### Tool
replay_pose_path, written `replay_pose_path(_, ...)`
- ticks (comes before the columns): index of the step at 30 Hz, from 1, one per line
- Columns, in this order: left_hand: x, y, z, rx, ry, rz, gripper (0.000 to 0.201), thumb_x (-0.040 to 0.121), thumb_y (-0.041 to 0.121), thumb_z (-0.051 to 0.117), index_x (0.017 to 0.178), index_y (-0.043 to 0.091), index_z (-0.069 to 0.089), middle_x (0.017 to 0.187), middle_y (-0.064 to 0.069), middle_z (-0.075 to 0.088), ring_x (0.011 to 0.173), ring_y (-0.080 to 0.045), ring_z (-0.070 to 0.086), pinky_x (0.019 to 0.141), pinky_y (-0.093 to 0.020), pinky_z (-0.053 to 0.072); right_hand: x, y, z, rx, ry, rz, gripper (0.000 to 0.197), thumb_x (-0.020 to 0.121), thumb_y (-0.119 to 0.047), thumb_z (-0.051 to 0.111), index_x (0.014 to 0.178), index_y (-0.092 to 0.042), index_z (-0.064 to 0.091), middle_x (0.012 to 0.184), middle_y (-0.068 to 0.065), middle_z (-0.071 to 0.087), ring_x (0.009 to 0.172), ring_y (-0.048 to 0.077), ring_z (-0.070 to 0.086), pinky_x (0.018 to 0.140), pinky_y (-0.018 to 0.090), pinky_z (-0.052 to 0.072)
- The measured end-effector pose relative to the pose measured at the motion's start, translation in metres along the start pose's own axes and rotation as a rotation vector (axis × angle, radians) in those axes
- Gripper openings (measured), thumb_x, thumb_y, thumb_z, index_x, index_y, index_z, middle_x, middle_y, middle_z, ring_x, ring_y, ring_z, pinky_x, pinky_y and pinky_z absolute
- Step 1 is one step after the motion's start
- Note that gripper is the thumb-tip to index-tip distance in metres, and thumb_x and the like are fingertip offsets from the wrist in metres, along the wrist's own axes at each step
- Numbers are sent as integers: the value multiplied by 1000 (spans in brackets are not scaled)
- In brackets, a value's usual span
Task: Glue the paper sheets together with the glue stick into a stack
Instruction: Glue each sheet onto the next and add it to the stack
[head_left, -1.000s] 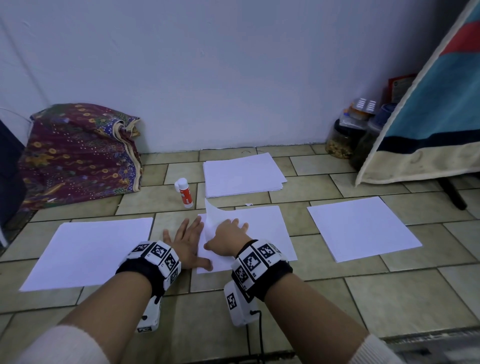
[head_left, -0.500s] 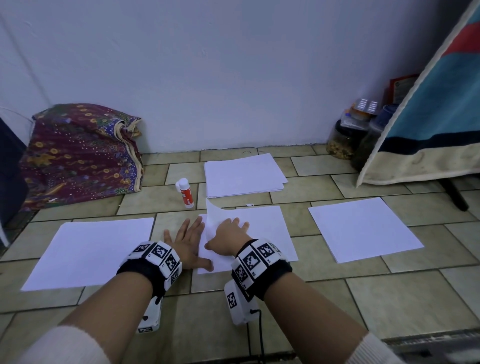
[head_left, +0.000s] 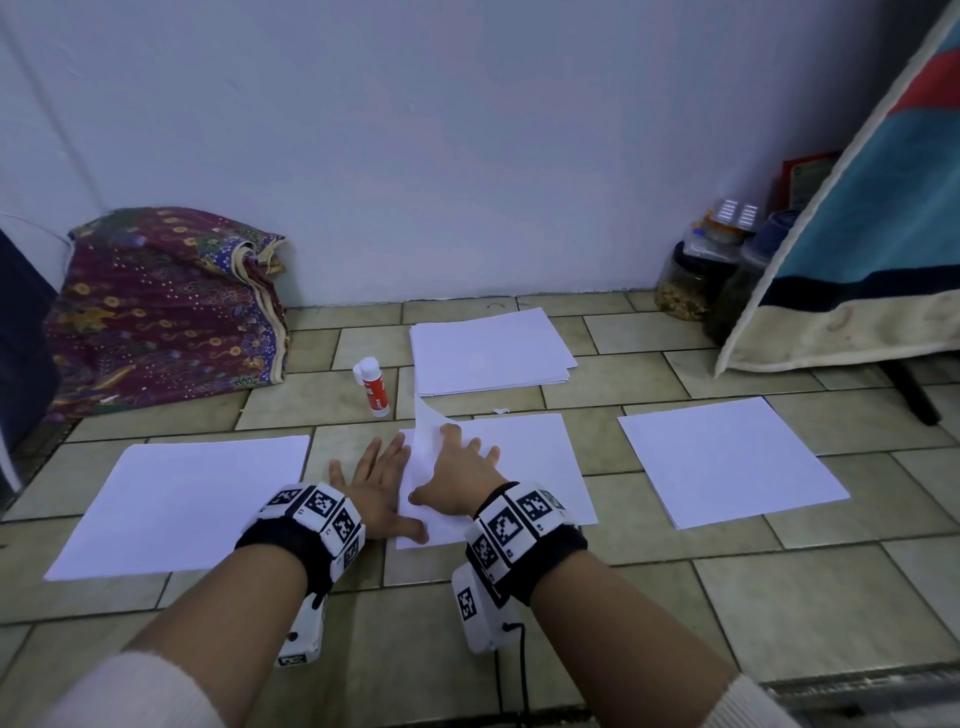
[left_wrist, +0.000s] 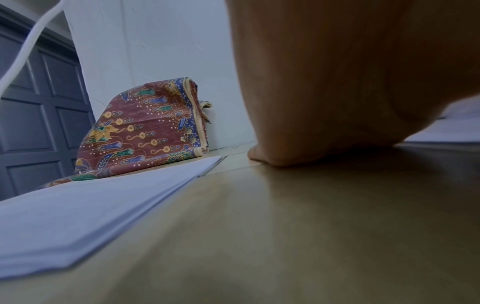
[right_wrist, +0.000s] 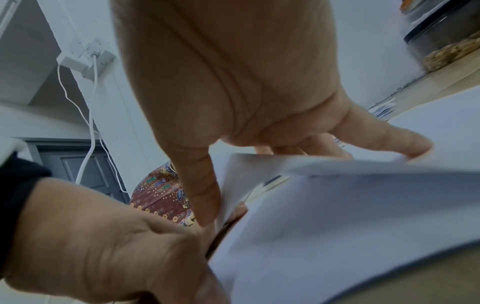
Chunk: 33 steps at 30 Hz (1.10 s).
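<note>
The middle paper sheets (head_left: 524, 462) lie on the tiled floor in front of me. My left hand (head_left: 374, 483) lies flat, fingers straight, at their left edge, its thumb on the near left corner. My right hand (head_left: 457, 467) rests on the top sheet with spread, straight fingers (right_wrist: 389, 139). That sheet's left edge (head_left: 426, 431) curls upright between the two hands, beside my right thumb (right_wrist: 202, 195). A glue stick (head_left: 374, 387), white with a red label, stands untouched behind my left hand. A paper stack (head_left: 488, 351) lies farther back. Single sheets lie at left (head_left: 182, 499) and right (head_left: 727, 457).
A folded patterned cloth (head_left: 161, 306) leans on the wall at the back left. Jars (head_left: 696, 275) stand in the back right corner beside a hanging striped blanket (head_left: 857, 234) and a black leg (head_left: 909, 389). A dark door (left_wrist: 39, 113) is at the far left.
</note>
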<state>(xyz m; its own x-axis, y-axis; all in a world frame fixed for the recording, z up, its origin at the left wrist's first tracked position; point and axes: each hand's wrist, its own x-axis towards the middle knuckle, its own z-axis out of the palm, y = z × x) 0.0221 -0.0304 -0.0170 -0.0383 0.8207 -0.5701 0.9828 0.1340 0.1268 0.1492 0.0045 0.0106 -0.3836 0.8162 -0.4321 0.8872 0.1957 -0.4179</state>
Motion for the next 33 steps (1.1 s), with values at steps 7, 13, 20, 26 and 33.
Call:
replay_pose_path(7,-2,0,-1,-30,2,-18,121,80,56,66,149,13,-23,152,-3,-37,142,-17,-30,113,-58,-11,8,3,1,-113,-101,23,72,87,-41,60,147,-16,28,153,23,21,145,38,-1,114,60,4)
replay_pose_path(13,-1,1,-2,-10,-9,-27,121,80,58,64,148,10,-24,153,-3,-36,142,-17,-29,113,-59,-9,15,6,7,-120,-113,32,67,87,-39,59,146,-21,32,154,26,14,145,40,-2,112,64,9)
replay_pose_path(20,-1,0,-2,-3,-4,-25,120,81,59,63,149,10,-23,154,-3,-34,143,-17,-28,114,-59,-8,19,7,9,-135,-115,15,71,83,-42,61,145,-21,34,153,24,22,145,39,1,112,65,10)
replay_pose_path(26,2,-1,-1,14,7,-26,121,80,60,63,149,10,-23,154,-3,-33,143,-17,-28,113,-60,-8,14,6,4,-175,-88,-30,69,85,-42,61,143,-15,37,148,19,35,143,34,11,115,58,7)
replay_pose_path(33,-5,-8,-8,31,-56,42,142,68,58,77,143,8,-34,149,-5,-42,140,-19,-33,114,-59,-9,8,3,-4,-214,-119,-30,58,100,-46,33,146,-9,35,153,16,31,145,34,10,117,52,5)
